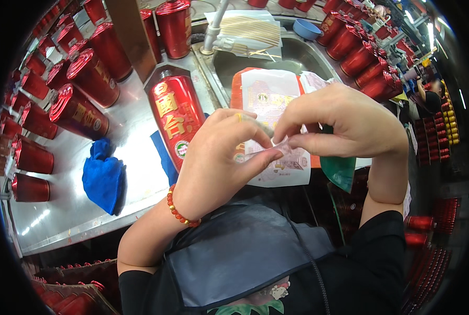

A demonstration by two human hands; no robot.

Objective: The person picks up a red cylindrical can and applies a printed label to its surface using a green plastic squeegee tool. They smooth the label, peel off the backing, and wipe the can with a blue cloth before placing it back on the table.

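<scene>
My left hand (213,152), wearing a red bead bracelet (177,212), pinches one side of a small clear film (282,146). The thumb and fingers of my right hand (347,121) pinch its other side, so the film spans the short gap between both hands. Below them lies a white sheet (263,81) with pale pink printing, on top of something orange-red. To the left of it a red bottle (177,105) with gold characters lies tilted on the counter, partly behind my left hand. A green flat piece (340,170) sticks out beneath my right hand.
A crumpled blue cloth (103,181) lies on the metal counter (69,202). Many red canisters (91,79) crowd the left, more (363,60) line the right. Beyond the sheet is a metal sink (318,52) with a tap (211,39), thin strips (253,32) and a blue bowl (307,29).
</scene>
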